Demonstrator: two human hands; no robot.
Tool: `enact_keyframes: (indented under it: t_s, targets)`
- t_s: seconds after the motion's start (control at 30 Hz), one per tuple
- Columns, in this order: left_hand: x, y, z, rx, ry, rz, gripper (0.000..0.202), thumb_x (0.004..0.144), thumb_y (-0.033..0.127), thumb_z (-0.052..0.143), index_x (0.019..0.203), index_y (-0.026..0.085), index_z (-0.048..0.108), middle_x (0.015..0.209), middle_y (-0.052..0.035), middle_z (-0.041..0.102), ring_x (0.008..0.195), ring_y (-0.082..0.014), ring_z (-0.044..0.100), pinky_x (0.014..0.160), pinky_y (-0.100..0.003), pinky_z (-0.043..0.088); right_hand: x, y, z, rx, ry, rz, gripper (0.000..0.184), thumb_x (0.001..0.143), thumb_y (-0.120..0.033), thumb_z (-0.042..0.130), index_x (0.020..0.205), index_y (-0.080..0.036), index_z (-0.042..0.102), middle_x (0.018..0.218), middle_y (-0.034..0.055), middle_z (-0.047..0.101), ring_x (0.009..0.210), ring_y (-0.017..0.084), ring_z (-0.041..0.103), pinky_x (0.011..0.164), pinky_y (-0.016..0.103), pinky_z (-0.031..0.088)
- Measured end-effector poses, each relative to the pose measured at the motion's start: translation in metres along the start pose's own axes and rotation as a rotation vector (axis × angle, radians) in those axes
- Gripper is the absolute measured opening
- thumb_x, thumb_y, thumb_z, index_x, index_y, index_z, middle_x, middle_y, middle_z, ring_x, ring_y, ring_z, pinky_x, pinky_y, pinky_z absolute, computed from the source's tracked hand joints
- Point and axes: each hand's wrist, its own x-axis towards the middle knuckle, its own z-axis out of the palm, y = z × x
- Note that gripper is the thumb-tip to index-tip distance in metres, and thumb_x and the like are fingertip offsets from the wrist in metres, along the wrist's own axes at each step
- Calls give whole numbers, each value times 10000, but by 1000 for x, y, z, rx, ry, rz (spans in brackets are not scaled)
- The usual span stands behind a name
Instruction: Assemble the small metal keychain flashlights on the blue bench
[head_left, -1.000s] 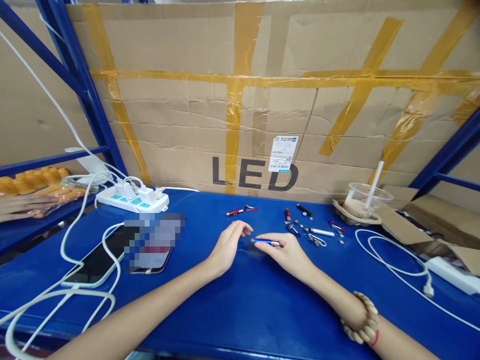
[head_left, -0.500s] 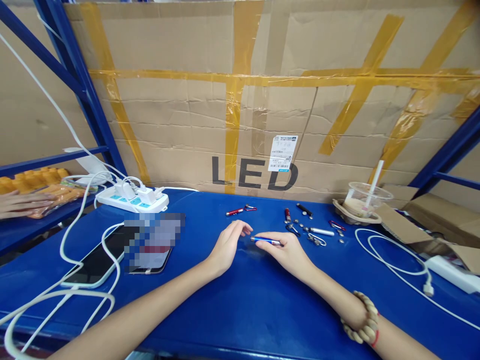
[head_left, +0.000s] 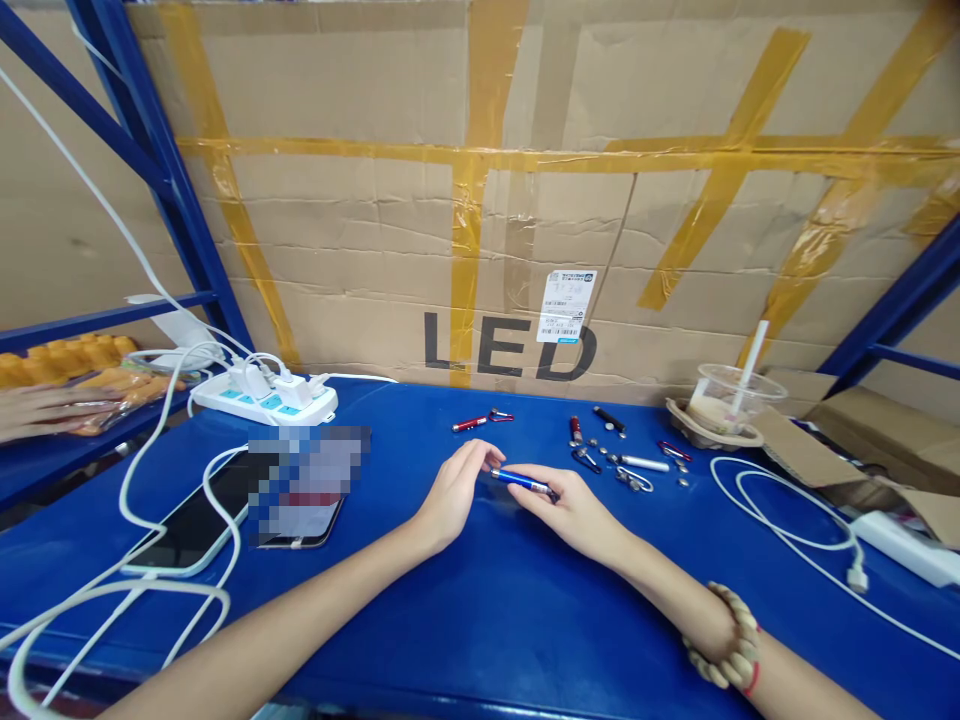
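A small blue pen-shaped torch (head_left: pixel 521 483) lies across the fingers of my right hand (head_left: pixel 574 505), which pinches it just above the blue table (head_left: pixel 480 600). My left hand (head_left: pixel 457 487) has its curled fingertips at the torch's left end, touching it. Behind my hands a red mini torch (head_left: pixel 470 424) with a clip lies on the table. To the right lies a scatter of several small torch parts (head_left: pixel 622 455), among them a white tube, a black one and loose key clips.
Two phones (head_left: pixel 225 505) on white cables lie at left, with a white power strip (head_left: pixel 262 397) behind. A plastic cup with a straw (head_left: pixel 731 400) stands at right, near a white cable (head_left: pixel 795 520). A taped cardboard wall (head_left: pixel 525 200) closes the back. Another person's hand (head_left: pixel 37 410) rests at far left.
My right hand has brought the blue torch slightly left and tilted it, and my left fingertips now meet its end. Before, there was a gap between them.
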Motion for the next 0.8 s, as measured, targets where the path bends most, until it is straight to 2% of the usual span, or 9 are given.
enact_keyframes:
  t_s: [0.13,0.37,0.63,0.8]
  targets:
    - [0,1,0,-16,3,-9,331,861,332,262,778,160,531,834,-53,562,827,-173,513,784,-278,387,0,1,0,33,-29,1,367,842,-387,465,1121,-195,604,994,32,642,821,155,593,758,251,476]
    - [0,1,0,2,-2,-1,323,865,319,261,790,167,536,840,-48,570,827,-175,515,797,-289,392,0,0,0,-27,-3,2,387,848,-417,443,1105,-185,616,825,25,662,708,142,585,654,227,476]
    - [0,0,-1,7,2,-4,339,880,308,254,799,166,550,853,-46,581,836,-171,523,802,-282,401,0,1,-3,100,-84,23,370,843,-421,454,1080,-196,627,926,33,654,839,168,596,772,268,477]
    - [0,-1,-1,0,0,0,334,878,302,256,802,165,550,854,-42,579,838,-167,523,800,-278,396,1,4,-4,112,-104,-10,363,829,-435,475,1052,-198,634,886,29,650,859,163,583,778,254,459]
